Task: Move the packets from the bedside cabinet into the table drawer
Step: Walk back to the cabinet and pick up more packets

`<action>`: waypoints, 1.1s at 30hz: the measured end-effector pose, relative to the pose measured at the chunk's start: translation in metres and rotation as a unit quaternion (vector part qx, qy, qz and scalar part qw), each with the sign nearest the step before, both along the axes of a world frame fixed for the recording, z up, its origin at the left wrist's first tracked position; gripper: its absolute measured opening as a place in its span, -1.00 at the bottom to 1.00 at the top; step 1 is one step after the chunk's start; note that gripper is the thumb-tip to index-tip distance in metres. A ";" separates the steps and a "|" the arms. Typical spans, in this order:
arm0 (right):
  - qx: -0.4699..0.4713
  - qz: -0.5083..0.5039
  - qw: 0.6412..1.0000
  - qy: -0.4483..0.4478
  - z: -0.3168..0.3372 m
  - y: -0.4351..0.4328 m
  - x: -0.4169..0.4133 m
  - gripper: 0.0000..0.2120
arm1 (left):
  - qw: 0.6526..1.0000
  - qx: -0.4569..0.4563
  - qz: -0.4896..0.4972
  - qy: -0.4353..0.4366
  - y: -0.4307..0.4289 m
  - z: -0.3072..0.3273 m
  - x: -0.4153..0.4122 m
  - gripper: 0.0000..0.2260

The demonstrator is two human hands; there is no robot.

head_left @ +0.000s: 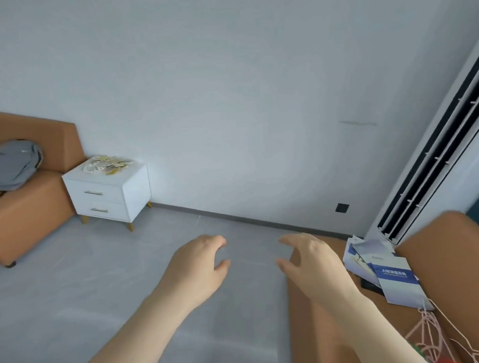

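Observation:
A heap of pale yellow and white packets lies on top of the white bedside cabinet, which stands against the wall at the left and has two drawers with gold handles. My left hand and my right hand are held out in front of me over the grey floor, far from the cabinet. Their fingers are loosely curled and both hold nothing. The table drawer is not in view.
An orange sofa with a grey backpack sits left of the cabinet. At the right, an orange seat carries blue and white brochures and pink string. A tall white air conditioner stands in the right corner.

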State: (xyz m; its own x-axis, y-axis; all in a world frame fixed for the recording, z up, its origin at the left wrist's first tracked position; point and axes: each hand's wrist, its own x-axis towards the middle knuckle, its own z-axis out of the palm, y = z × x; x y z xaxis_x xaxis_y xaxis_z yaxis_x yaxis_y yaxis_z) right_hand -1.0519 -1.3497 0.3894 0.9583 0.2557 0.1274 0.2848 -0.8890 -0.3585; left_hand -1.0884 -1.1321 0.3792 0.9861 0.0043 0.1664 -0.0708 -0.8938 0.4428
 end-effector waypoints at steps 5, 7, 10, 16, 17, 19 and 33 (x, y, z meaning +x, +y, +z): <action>0.010 0.046 0.999 0.009 0.003 0.015 0.091 -0.58 | 0.999 0.000 0.044 0.015 0.009 0.001 0.072 -0.69; 0.014 0.066 0.998 0.014 0.002 0.027 0.122 -0.58 | 0.998 -0.004 0.064 0.022 0.019 -0.001 0.096 -0.70; 0.015 0.098 0.995 0.021 -0.002 0.051 0.164 -0.58 | 0.996 -0.007 0.087 0.026 0.038 -0.006 0.128 -0.70; 0.030 0.137 0.990 0.026 -0.007 0.121 0.250 -0.59 | 0.992 -0.017 0.118 0.028 0.097 -0.018 0.200 -0.69; 0.033 0.143 0.989 0.029 -0.008 0.136 0.264 -0.59 | 0.992 -0.019 0.123 0.028 0.110 -0.019 0.213 -0.69; 0.033 0.154 0.987 0.035 -0.008 0.166 0.292 -0.59 | 0.990 -0.023 0.135 0.027 0.140 -0.019 0.240 -0.70; 0.035 0.194 0.977 0.083 -0.022 0.353 0.473 -0.60 | 0.980 -0.031 0.186 0.057 0.313 -0.020 0.403 -0.69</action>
